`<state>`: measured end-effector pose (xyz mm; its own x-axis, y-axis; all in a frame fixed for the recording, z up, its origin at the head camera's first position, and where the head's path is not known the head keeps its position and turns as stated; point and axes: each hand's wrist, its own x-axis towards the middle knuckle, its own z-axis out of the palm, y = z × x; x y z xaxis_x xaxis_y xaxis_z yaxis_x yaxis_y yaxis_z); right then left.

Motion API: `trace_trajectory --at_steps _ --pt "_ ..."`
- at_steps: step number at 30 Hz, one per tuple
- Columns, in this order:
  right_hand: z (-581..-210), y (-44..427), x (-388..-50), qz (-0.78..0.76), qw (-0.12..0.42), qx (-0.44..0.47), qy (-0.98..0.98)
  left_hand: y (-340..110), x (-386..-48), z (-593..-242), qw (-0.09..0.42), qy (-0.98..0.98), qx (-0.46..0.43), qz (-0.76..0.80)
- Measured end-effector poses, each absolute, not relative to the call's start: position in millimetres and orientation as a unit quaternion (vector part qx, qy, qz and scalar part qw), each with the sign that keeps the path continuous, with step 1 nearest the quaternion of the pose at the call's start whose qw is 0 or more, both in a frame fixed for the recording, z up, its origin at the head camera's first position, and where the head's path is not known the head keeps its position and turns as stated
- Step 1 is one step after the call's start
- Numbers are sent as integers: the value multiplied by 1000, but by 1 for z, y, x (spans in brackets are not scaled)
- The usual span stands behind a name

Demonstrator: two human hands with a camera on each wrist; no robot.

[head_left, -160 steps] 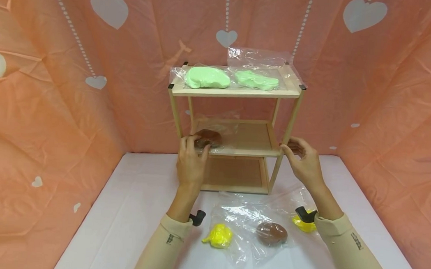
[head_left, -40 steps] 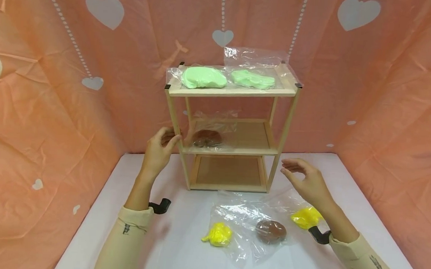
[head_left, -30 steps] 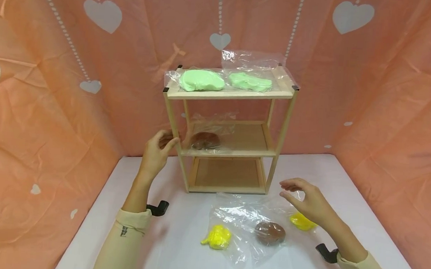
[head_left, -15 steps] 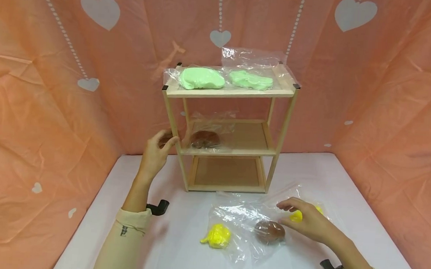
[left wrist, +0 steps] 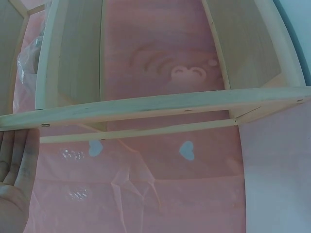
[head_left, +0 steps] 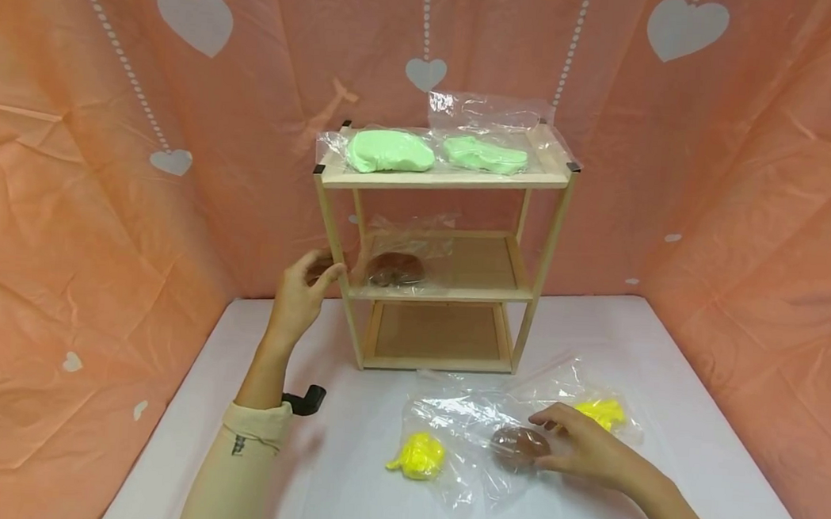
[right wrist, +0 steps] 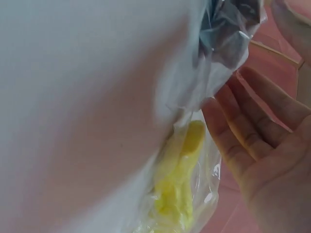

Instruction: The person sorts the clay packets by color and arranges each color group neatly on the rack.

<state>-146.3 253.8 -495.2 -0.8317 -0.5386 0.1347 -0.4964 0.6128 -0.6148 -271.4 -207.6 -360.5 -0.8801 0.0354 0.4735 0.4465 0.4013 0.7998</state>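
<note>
In the head view my left hand [head_left: 301, 292] holds the left front post of a three-level wooden shelf [head_left: 442, 294], thumb in front and fingers behind. The left wrist view shows fingers [left wrist: 14, 158] against the wooden frame [left wrist: 160, 106]. My right hand [head_left: 586, 448] reaches over a smooth brown lump [head_left: 518, 448] in a clear plastic bag, thumb and fingers spread at its right side. The right wrist view has those fingers [right wrist: 252, 116] loosely extended beside the bag [right wrist: 228, 39]; contact is hard to tell. A bagged yellow lump [head_left: 602, 414] lies just behind the hand.
Another yellow lump [head_left: 420, 456] lies left on the white table [head_left: 232, 455]. Two bagged light-green lumps [head_left: 391, 152] sit on the top shelf, and a bagged brown one [head_left: 395, 269] at the middle shelf's left. Pink cloth [head_left: 285, 61] with white hearts encloses the back and sides.
My left hand has gone from the brown lump on the middle shelf to the left post. My right hand has left the right post and come down to the brown lump on the table.
</note>
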Motion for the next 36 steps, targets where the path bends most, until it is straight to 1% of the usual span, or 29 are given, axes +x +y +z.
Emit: trace_trajectory --at_steps 6,10,17,26,30,36 --pt "-501 252 -146 -320 26 -308 896 -208 -271 -360 192 -813 -148 -530" --pt "-503 251 -146 -309 26 -303 901 -208 -271 -359 191 -812 -150 -530" --pt "-504 250 -146 -297 47 -280 912 -208 -270 -358 190 -816 -148 -526" --pt "-506 252 -147 -308 59 -287 905 -209 -271 -360 186 -815 -143 -530" --pt "-506 252 -148 -306 40 -298 903 -209 -271 -361 184 -813 -145 -534" --pt "-501 254 -147 -303 -10 -304 903 -209 -271 -360 181 -813 -143 -534"
